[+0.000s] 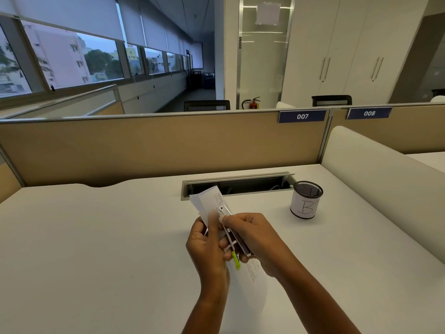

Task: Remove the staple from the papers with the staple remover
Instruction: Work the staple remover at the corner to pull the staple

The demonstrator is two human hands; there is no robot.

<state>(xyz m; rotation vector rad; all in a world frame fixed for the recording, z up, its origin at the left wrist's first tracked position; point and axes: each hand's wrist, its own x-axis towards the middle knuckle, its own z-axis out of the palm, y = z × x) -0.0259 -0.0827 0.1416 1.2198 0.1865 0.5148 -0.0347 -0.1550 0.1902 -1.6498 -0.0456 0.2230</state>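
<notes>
Head view: left hand (206, 247) clasps the papers (212, 201) clear of the surface (96, 237), right hand (256, 233) grips the staple remover (234, 237) pressed to them beside the left fingers; prying on unsupported sheets could tear them.

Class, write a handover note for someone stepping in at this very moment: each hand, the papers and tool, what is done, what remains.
Left hand: grips the papers, held over the desk.
Right hand: grips the staple remover, lying against the papers.
Done: tool and papers are together.
Left: the staple cannot be seen; treat it as not yet out, and pull it.
</notes>
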